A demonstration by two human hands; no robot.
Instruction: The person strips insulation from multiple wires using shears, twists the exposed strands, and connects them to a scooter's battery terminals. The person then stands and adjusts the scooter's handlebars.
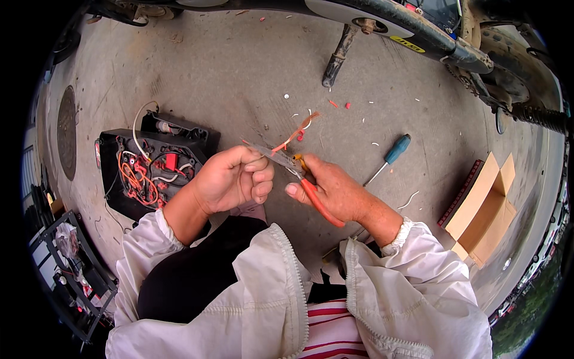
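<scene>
Grey concrete (227, 66) gives the most room above the hands, up to a dirt-marked vehicle (388, 24) along the top edge, whose stand (339, 57) reaches down near the middle. Room is tighter on the left, where an open black case (209, 140) packed with wiring sits just beside the left hand (235, 180). To the right, a blue-handled screwdriver (394, 152) lies near the right hand (332, 191), with an open cardboard box (490, 221) farther out.

The right hand grasps a red-handled cutting tool (320, 203), its metal part slanting toward the left hand. An orange wire (293, 139) with a frayed copper end rises between the hands, crossing the metal. The left fingers are curled, thumb against forefinger; whether they pinch the wire, the metal or both I cannot tell. A yellow bit by the right fingertips is also hard to make out.

The case's lower end is hidden behind the left forearm, and the fisheye rim cuts off the vehicle. Small red and white scraps dot the concrete; a round cover (67, 133) is set into it at far left, above a black rack (95, 254).
</scene>
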